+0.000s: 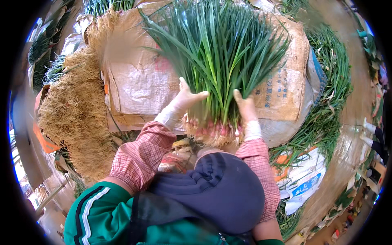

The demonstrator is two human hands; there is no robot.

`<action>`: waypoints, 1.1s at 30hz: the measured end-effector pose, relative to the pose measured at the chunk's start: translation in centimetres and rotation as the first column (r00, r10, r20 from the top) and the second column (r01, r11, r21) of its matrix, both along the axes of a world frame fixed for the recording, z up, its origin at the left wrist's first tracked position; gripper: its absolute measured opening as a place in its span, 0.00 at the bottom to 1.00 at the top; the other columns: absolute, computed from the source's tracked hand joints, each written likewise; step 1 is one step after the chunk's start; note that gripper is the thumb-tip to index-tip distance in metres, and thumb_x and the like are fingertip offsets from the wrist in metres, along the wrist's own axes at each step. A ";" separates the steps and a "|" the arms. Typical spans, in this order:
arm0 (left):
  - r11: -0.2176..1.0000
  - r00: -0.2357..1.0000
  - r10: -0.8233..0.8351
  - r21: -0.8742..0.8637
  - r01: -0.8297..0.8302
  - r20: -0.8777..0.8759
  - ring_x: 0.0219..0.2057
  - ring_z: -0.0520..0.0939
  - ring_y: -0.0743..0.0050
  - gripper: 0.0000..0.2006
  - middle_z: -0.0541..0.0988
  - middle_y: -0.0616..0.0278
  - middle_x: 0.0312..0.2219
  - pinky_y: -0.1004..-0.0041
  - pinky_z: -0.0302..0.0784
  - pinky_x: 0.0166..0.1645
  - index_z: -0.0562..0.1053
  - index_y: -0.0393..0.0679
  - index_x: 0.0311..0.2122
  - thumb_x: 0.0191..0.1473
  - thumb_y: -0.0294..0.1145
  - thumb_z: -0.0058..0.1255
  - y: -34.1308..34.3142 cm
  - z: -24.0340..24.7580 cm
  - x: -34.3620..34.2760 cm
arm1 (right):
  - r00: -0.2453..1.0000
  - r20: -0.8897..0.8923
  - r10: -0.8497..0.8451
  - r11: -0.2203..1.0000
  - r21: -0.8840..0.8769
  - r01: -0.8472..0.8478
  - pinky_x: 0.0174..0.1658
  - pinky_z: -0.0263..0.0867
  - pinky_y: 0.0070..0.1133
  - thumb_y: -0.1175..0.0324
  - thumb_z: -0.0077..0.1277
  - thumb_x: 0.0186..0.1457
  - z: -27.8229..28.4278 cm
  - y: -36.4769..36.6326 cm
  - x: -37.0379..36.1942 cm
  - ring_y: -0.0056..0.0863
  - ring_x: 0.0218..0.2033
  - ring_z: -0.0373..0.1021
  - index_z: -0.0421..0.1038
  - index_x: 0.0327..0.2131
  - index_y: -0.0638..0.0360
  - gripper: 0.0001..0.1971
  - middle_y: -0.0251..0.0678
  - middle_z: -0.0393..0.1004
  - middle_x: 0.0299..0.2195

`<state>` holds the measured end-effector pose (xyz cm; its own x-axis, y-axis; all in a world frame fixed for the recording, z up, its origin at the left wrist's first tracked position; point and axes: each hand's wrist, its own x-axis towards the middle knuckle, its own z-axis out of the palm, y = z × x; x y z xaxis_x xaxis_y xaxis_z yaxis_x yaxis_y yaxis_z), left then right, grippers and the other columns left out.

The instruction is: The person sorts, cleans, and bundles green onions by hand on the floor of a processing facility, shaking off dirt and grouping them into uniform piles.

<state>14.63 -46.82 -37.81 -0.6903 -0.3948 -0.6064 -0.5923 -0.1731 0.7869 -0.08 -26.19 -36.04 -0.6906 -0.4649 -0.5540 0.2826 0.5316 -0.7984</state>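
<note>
A large bunch of green garlic [216, 69] fans out in front of me, its long flat leaves pointing away. Its pinkish bulbs and pale roots [216, 132] face my body. On the bunch's left side, my left hand [185, 96] wears a pale glove, with the thumb reaching over the stalks and one finger pointing up. Opposite it, my right hand [246, 107], also gloved, clasps the right side with its thumb on top. The other fingers of both hands are mostly hidden. Beneath the leaves lie flattened woven sacks [134, 81].
To the left is a long heap of stalks with tan roots [73, 106] turned outward. Loose green leaves [332, 81] lie along the right side of the sacks. Nearer on the right is a white printed sack [304, 175]. Another person's legs [377, 139] show at the far right.
</note>
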 end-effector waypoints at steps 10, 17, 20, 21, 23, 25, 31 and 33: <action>0.942 0.886 0.156 -0.335 0.000 0.437 0.62 0.48 0.37 0.75 0.40 0.27 0.60 0.60 0.48 0.64 0.24 0.26 0.59 0.26 0.69 0.63 2.5 0.2 -4.7 | 0.940 -0.158 0.302 0.934 0.246 -0.259 0.65 0.42 0.33 0.40 0.55 0.44 1.1 -3.3 -1.1 0.49 0.64 0.40 0.35 0.62 0.70 0.56 0.57 0.42 0.62; 0.975 0.953 0.007 -0.213 0.061 0.304 0.63 0.47 0.42 0.74 0.41 0.27 0.60 0.63 0.48 0.65 0.27 0.25 0.59 0.27 0.65 0.66 -0.8 0.1 -1.7 | 0.920 -0.387 -0.058 0.988 0.112 0.109 0.46 0.64 0.23 0.68 0.45 0.59 2.9 9.9 6.8 0.32 0.40 0.71 0.70 0.43 0.64 0.12 0.42 0.75 0.38; 0.992 0.995 -0.099 -0.085 0.097 -0.030 0.63 0.50 0.48 0.64 0.45 0.30 0.60 0.67 0.48 0.65 0.30 0.26 0.60 0.37 0.51 0.66 -2.8 1.0 1.9 | 0.917 -0.303 -0.260 0.962 0.000 0.273 0.43 0.65 0.20 0.71 0.43 0.59 1.4 12.1 8.0 0.24 0.38 0.70 0.70 0.43 0.66 0.11 0.38 0.74 0.36; 0.986 0.991 -0.133 -0.104 0.133 0.001 0.63 0.51 0.49 0.62 0.45 0.32 0.60 0.68 0.48 0.65 0.31 0.27 0.61 0.39 0.49 0.66 -2.7 2.8 2.8 | 0.905 -0.323 -0.275 0.957 -0.006 0.289 0.44 0.65 0.22 0.73 0.43 0.59 0.7 12.2 7.7 0.28 0.38 0.71 0.70 0.43 0.64 0.11 0.41 0.75 0.36; 0.992 0.998 0.053 -0.116 -0.057 -0.034 0.54 0.65 0.56 0.44 0.61 0.41 0.54 0.68 0.59 0.60 0.47 0.31 0.59 0.44 0.36 0.62 -2.2 2.5 5.4 | 0.887 -0.399 -0.233 0.961 0.044 0.273 0.44 0.65 0.24 0.74 0.42 0.58 0.2 11.5 6.8 0.33 0.39 0.72 0.71 0.43 0.63 0.11 0.44 0.75 0.37; 0.961 0.983 0.181 -0.207 -0.182 -0.024 0.48 0.74 0.59 0.32 0.71 0.47 0.49 0.68 0.67 0.55 0.59 0.34 0.55 0.46 0.29 0.59 -1.9 2.5 8.0 | 0.856 -0.502 -0.123 0.962 0.151 0.227 0.45 0.65 0.25 0.75 0.42 0.56 -0.4 9.8 4.9 0.35 0.40 0.72 0.71 0.42 0.63 0.11 0.45 0.75 0.37; 0.614 0.762 -0.593 -0.757 0.222 -0.258 0.32 0.80 0.64 0.15 0.79 0.59 0.28 0.69 0.76 0.40 0.76 0.40 0.33 0.41 0.11 0.43 5.2 9.2 3.5 | 0.816 -0.431 0.386 0.741 0.672 0.004 0.44 0.66 0.32 0.63 0.49 0.51 -3.0 5.3 -0.7 0.46 0.40 0.71 0.75 0.38 0.59 0.13 0.49 0.75 0.36; 0.540 0.446 -0.809 -0.784 0.305 -0.383 0.38 0.80 0.63 0.17 0.80 0.59 0.32 0.64 0.74 0.46 0.77 0.42 0.37 0.40 0.14 0.45 8.5 7.9 -1.2 | 0.755 -0.499 0.426 0.753 0.658 0.009 0.43 0.67 0.34 0.62 0.49 0.51 -3.3 4.3 -2.6 0.46 0.39 0.72 0.75 0.37 0.57 0.13 0.48 0.75 0.35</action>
<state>13.41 -38.29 -29.91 -0.9385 0.2038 0.2786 0.3451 0.5689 0.7465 -2.70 -21.93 -39.30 -0.8890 -0.3667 -0.2742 -0.3055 0.9211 -0.2414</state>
